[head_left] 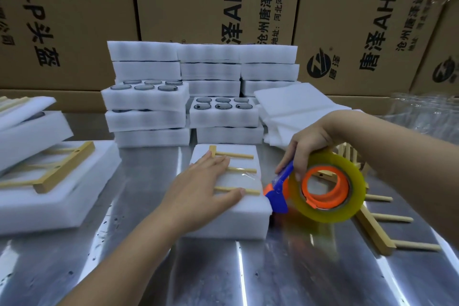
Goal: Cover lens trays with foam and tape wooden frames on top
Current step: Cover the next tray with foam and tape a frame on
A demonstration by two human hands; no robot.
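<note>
At the far left a finished tray (pixel 49 189) lies with its frame taped on, set aside out of the way. Left of centre, the left hand (pixel 198 189) lies flat and open, fingers spread, gripping nothing but pressing the wooden frame (pixel 236 171) onto the foam-covered lens tray (pixel 231 218) at near centre, likely so it cannot slide. At the tray's right edge the right hand (pixel 308 146) is closed around the tape dispenser (pixel 320 186), its blade end meeting the foam there, apparently to run a strip over the frame.

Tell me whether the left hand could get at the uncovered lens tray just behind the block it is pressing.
Probably yes. The left hand lies flat on the foam block, holding nothing, and the open lens tray sits straight behind with nothing between. Letting go would free the wooden frame during taping.
</note>
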